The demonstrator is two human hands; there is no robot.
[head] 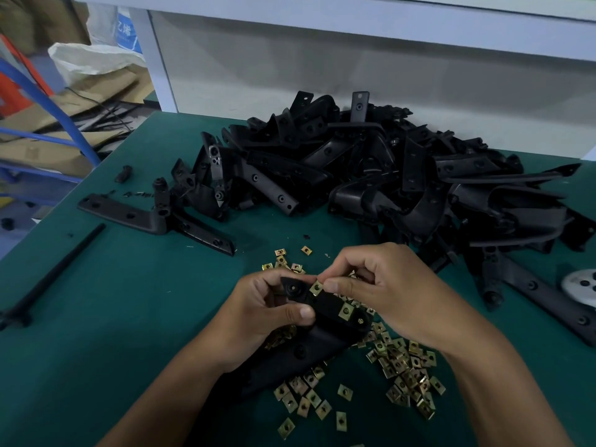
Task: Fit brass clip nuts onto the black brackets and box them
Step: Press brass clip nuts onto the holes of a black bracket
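Two hands meet low in the middle of your view. Your left hand (271,304) curls round the black angled plastic bracket (322,321), thumb pressed on its top face. Your right hand (380,291) pinches a small square brass clip nut (316,287) between thumb and forefinger, right at the bracket's upper edge. A second brass clip nut (345,311) already sits on the bracket, near its rounded end. The bracket's upper arm runs from upper left to lower right; its other arm slants down toward your left wrist. Its surface is matte, with round screw bosses. Loose brass clip nuts (403,369), flat and shiny with centre holes, lie scattered beneath and beside both hands on the green felt-like table mat (113,317). Beyond them lies a big heap of black plastic brackets (371,175). A long thin black rod (54,272) lies far left.
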